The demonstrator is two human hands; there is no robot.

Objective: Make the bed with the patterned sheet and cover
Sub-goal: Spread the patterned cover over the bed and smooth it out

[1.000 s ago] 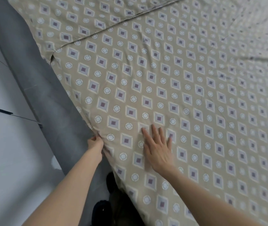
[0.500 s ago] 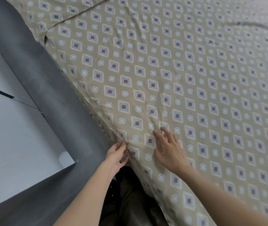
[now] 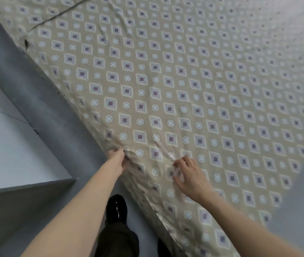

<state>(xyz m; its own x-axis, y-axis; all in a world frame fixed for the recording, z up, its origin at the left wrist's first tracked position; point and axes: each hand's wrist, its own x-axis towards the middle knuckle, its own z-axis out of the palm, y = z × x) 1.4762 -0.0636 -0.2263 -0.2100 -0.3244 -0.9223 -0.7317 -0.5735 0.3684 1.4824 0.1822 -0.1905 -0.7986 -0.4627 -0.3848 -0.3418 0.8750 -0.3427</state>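
Observation:
A beige patterned cover (image 3: 175,86) with purple diamonds and white circles is spread over the bed and fills most of the view. Its near edge hangs over the bed's side. My left hand (image 3: 116,160) grips that edge in a bunch, and the cloth wrinkles around the fingers. My right hand (image 3: 190,175) hovers on top of the cover just to the right, its fingers bent and touching the cloth. A seam or overlapping layer (image 3: 54,18) runs across the far left of the cover.
A grey strip of floor (image 3: 36,101) runs along the bed's left side. White wall or furniture panels (image 3: 12,145) stand left of it. My black shoe (image 3: 116,208) and dark trouser leg (image 3: 117,240) are below, close to the bed's edge.
My right hand has lifted from lying flat to bent fingers and moved to the right. My left hand has taken a firmer bunch of the edge. The view has shifted along the bed.

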